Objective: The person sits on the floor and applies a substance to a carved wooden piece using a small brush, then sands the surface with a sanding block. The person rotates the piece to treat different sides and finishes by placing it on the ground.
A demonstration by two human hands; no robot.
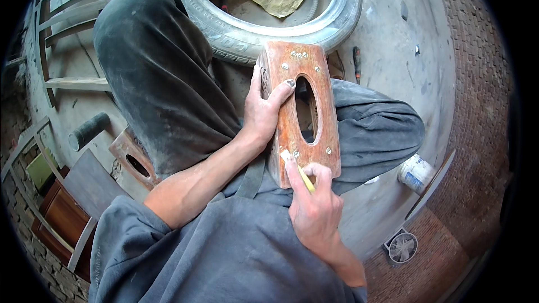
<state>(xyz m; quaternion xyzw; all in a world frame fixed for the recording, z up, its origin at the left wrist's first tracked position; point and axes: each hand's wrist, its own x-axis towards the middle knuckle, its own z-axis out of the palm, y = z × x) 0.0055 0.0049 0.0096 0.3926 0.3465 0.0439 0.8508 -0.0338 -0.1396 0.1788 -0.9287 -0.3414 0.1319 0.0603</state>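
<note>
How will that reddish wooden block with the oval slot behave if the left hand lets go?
The wooden block looks rigid and fairly heavy. It stands on edge on the lap, steadied by the left hand, so it would probably tip. The right hand only presses a small tool against it.

The tyre (252, 28) at the top centre is cut off by the frame's upper edge. The yellow tool (303, 175) mostly disappears inside the right hand (314, 207), so its kind cannot be told. The left hand (264, 115) hides part of the wooden block's (303, 112) left side, and its underside is out of sight
</note>
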